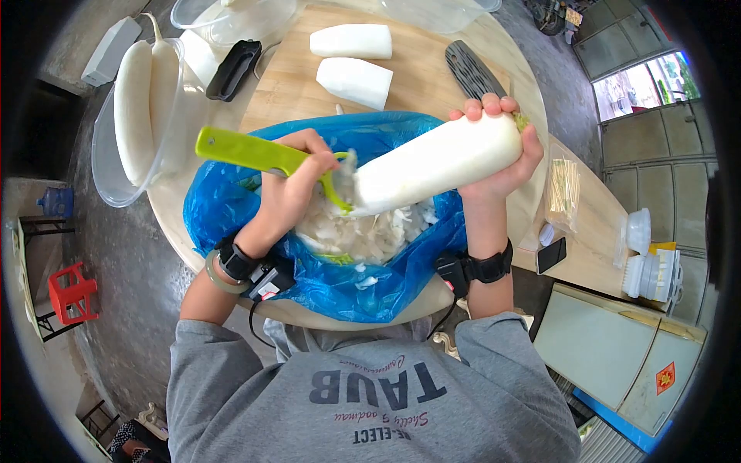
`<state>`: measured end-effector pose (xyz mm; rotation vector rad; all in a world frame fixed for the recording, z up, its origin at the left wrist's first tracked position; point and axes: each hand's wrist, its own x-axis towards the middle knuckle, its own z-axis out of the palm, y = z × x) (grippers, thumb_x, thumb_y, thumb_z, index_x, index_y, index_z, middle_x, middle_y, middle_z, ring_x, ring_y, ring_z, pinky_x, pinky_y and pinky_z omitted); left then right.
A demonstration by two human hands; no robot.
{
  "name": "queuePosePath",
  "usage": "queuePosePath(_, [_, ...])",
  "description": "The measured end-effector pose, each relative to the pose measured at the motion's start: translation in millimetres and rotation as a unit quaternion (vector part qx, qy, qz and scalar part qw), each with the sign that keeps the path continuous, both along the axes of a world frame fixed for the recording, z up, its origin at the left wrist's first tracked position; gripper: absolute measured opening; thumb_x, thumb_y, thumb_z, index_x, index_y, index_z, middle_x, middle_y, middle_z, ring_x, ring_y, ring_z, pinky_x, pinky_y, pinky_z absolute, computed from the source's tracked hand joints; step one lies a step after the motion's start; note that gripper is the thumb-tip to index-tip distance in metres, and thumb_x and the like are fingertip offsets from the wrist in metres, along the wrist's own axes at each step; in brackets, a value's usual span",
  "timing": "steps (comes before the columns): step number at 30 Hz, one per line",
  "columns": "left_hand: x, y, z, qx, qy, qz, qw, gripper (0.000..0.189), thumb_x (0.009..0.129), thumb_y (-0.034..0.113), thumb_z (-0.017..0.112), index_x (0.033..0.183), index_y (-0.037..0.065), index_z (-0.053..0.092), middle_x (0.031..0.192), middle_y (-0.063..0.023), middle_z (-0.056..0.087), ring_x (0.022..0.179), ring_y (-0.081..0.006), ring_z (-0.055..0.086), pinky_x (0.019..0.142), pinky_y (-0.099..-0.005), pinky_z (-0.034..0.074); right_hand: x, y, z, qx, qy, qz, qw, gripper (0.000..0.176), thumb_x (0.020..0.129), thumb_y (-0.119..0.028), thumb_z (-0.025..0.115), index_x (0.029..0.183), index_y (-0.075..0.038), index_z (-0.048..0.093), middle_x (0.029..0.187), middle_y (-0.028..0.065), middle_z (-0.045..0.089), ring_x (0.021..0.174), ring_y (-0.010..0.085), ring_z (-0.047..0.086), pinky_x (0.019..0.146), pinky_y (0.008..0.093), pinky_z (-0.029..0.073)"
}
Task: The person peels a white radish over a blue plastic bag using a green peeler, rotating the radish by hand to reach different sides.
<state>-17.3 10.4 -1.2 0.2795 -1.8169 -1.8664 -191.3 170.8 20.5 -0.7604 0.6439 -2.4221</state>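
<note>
My left hand [295,179] is closed round a lime-green peeler [251,151], its head against the cut end of a white radish [440,166]. With my right hand [502,162] I grip the radish near its leafy stub, holding it tilted up to the right. Below them a blue plastic bag [394,289] spreads open, holding a heap of pale peelings [378,235]. Some peel hangs blurred at the peeler's head. Beyond the bag, two peeled radish pieces [351,41] lie on a wooden cutting board [285,85].
A clear tub [106,166] at the left holds long whole radishes [135,116]. A black tray [234,71] and a dark patterned knife [471,71] lie by the board. On the right side table are a bag of skewers [561,193], a phone [551,255] and white containers [647,274].
</note>
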Motion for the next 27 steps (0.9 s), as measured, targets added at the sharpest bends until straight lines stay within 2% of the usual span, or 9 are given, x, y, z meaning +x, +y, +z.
queuePosePath(1, [0.7,-2.5,-3.4,0.003,0.006,0.018,1.0,0.019,0.083,0.011,0.051,0.067,0.001,0.053,0.066,-0.0049,0.055,0.064,-0.0113,0.048,0.06,-0.0246,0.038,-0.2,-0.2,0.0,0.001,0.001,-0.001,1.0,0.033,0.082,-0.039,0.046,0.096,-0.011,0.054,0.089,0.0049,0.051,0.086,0.0225,0.052,0.082,0.0424,0.043])
queuePosePath(4, [-0.1,-3.4,-4.0,0.083,0.123,0.035,0.988,0.021,0.083,0.01,0.05,0.064,0.001,0.052,0.065,-0.0034,0.054,0.061,-0.0105,0.046,0.056,-0.0245,0.037,-1.3,0.0,-1.1,-0.01,0.004,0.011,1.0,0.033,0.082,-0.039,0.046,0.097,-0.011,0.054,0.089,0.0049,0.051,0.087,0.0227,0.051,0.082,0.0425,0.043])
queuePosePath(9, [-6.5,10.0,10.6,-0.062,0.026,0.008,0.998,0.022,0.084,0.015,0.054,0.067,0.001,0.055,0.069,-0.0029,0.057,0.059,-0.007,0.046,0.051,-0.023,0.034,-0.4,0.3,-0.9,-0.012,0.005,0.009,1.0,0.033,0.082,-0.039,0.046,0.097,-0.011,0.054,0.089,0.0049,0.051,0.087,0.0231,0.051,0.082,0.0425,0.043])
queuePosePath(12, [-1.5,0.3,4.5,-0.027,-0.039,0.046,0.998,0.023,0.085,0.016,0.054,0.068,0.001,0.056,0.067,-0.0021,0.056,0.057,-0.0071,0.045,0.05,-0.0224,0.034,0.3,0.5,0.2,-0.008,-0.001,0.006,1.0,0.033,0.082,-0.039,0.047,0.097,-0.011,0.054,0.089,0.005,0.051,0.087,0.0232,0.051,0.082,0.0425,0.043])
queuePosePath(16, [0.5,-3.9,-7.2,0.073,0.103,0.011,0.992,0.02,0.085,0.015,0.055,0.07,0.002,0.057,0.066,-0.0016,0.056,0.056,-0.007,0.046,0.049,-0.0218,0.034,0.3,1.2,1.2,-0.011,0.01,0.013,1.0,0.033,0.082,-0.039,0.047,0.097,-0.01,0.054,0.089,0.0052,0.051,0.087,0.0233,0.051,0.082,0.0427,0.043])
queuePosePath(19, [-6.9,9.9,3.4,0.016,0.077,-0.016,0.997,0.018,0.084,0.012,0.056,0.069,0.002,0.056,0.067,-0.0018,0.058,0.057,-0.0072,0.049,0.052,-0.021,0.037,0.6,0.6,0.6,-0.009,0.013,0.003,1.0,0.033,0.082,-0.039,0.047,0.097,-0.01,0.054,0.089,0.0052,0.051,0.087,0.0233,0.051,0.081,0.0428,0.043])
queuePosePath(22, [-4.3,6.9,8.3,0.027,0.003,-0.038,0.999,0.017,0.083,0.009,0.056,0.068,0.003,0.056,0.068,-0.0025,0.059,0.06,-0.0074,0.051,0.055,-0.0206,0.04,-0.3,1.0,0.2,-0.009,-0.003,0.009,1.0,0.034,0.082,-0.04,0.047,0.097,-0.01,0.054,0.089,0.005,0.051,0.087,0.0233,0.051,0.081,0.0431,0.043])
queuePosePath(25, [-4.3,6.5,4.1,0.021,0.0,0.005,1.0,0.019,0.084,0.01,0.055,0.067,0.003,0.055,0.067,-0.0022,0.058,0.061,-0.0071,0.051,0.056,-0.0209,0.04,-0.3,0.6,-0.3,0.0,-0.015,0.001,1.0,0.034,0.082,-0.04,0.047,0.097,-0.01,0.054,0.089,0.005,0.05,0.087,0.0233,0.051,0.081,0.0432,0.043])
queuePosePath(27, [0.5,-0.3,-5.9,-0.038,0.031,0.046,0.998,0.019,0.084,0.011,0.055,0.067,0.003,0.055,0.069,-0.0025,0.059,0.062,-0.0072,0.051,0.057,-0.021,0.04,-0.7,0.9,-0.4,-0.009,-0.012,0.01,1.0,0.033,0.082,-0.039,0.047,0.097,-0.01,0.054,0.089,0.0051,0.051,0.087,0.0234,0.052,0.082,0.0433,0.043])
